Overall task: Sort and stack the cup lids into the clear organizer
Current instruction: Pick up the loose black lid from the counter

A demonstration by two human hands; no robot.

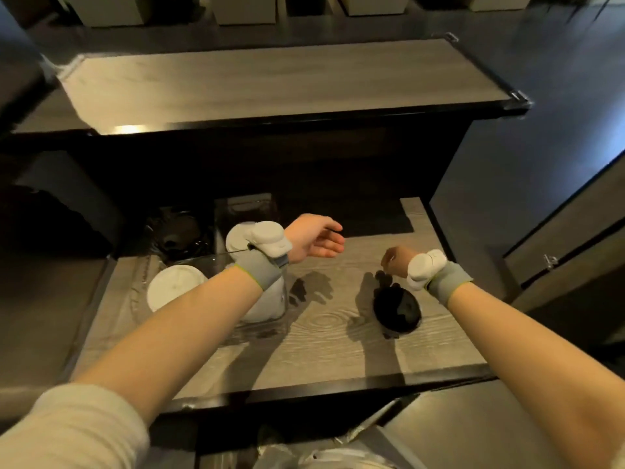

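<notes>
A clear organizer (pixel 216 258) stands on the left of the wooden counter. White lids (pixel 176 287) fill its near compartments, and black lids (pixel 179 233) lie in a far left one. More white lids (pixel 238 238) show behind my left wrist. A small stack of black lids (pixel 397 309) sits alone on the counter to the right. My left hand (pixel 313 240) hovers beside the organizer's right side, fingers loosely apart, holding nothing. My right hand (pixel 394 260) hangs just above the black stack with its fingers curled under; I cannot tell whether it holds anything.
A raised wooden shelf (pixel 270 82) runs across above the counter (pixel 324 336). A dark recess lies under it behind the organizer. Pale boxes (pixel 243 8) line the far edge. Crumpled plastic (pixel 321 451) sits below the counter's front edge.
</notes>
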